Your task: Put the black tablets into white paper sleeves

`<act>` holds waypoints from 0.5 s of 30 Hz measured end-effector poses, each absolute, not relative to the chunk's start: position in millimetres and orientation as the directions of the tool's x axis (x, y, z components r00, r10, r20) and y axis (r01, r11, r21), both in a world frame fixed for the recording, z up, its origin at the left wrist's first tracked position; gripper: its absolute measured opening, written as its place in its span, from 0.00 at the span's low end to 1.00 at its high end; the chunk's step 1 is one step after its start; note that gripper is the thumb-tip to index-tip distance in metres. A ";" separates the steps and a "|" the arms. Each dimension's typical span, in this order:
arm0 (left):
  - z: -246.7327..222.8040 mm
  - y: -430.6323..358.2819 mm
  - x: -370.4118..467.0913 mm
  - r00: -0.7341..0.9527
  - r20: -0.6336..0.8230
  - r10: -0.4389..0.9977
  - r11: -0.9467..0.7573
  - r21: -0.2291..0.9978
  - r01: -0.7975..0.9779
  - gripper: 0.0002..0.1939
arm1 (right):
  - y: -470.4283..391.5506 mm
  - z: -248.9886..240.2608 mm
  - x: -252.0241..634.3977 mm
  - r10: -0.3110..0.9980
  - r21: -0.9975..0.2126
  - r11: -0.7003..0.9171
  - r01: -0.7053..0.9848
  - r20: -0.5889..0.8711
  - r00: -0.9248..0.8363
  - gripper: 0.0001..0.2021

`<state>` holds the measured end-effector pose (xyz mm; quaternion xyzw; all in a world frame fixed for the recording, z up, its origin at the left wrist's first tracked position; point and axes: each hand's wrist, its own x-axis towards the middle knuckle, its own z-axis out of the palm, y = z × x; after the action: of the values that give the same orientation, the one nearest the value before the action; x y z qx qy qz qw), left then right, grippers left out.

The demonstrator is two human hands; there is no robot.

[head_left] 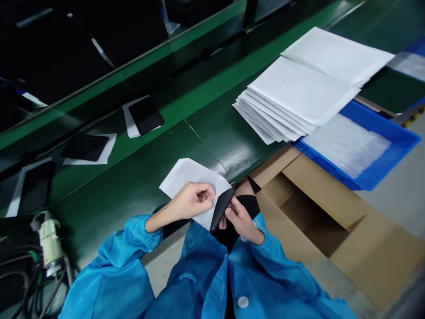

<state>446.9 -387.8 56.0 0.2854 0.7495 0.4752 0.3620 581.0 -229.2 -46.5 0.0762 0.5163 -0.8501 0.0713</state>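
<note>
A white envelope rests partly on the bench edge and partly over my lap. From its right end sticks out a dark, flat, rounded object, the rest of which is covered by the white sheet. My left hand lies over the envelope, its thumb and fingers pinching close to the opening edge. The fingers of my right hand are closed around the dark object's outer end. What kind of object it is I cannot make out.
Ahead runs a green bench. A stack of white envelopes overhangs a blue tray of translucent sleeves. An open cardboard box stands at right. Black flat pieces on white sheets line the left. A pale-handled tool with cables lies lower left.
</note>
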 end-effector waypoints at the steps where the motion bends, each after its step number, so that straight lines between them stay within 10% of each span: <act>1: 57.2 -388.0 449.5 -0.565 -0.272 0.779 0.371 0.926 0.066 0.08 | -229.3 -48.4 580.4 -0.029 -0.873 -0.445 0.198 -0.207 -0.978 0.32; 15: 29.3 -397.3 390.4 -0.602 0.010 0.799 0.304 0.856 0.418 0.09 | -225.5 -81.4 574.9 0.299 -0.865 -0.444 0.232 -0.387 -0.872 0.28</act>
<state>390.4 -397.3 29.3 0.3908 0.7782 0.4420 0.2154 574.9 -225.5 -81.4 0.2522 0.5268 -0.8114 -0.0207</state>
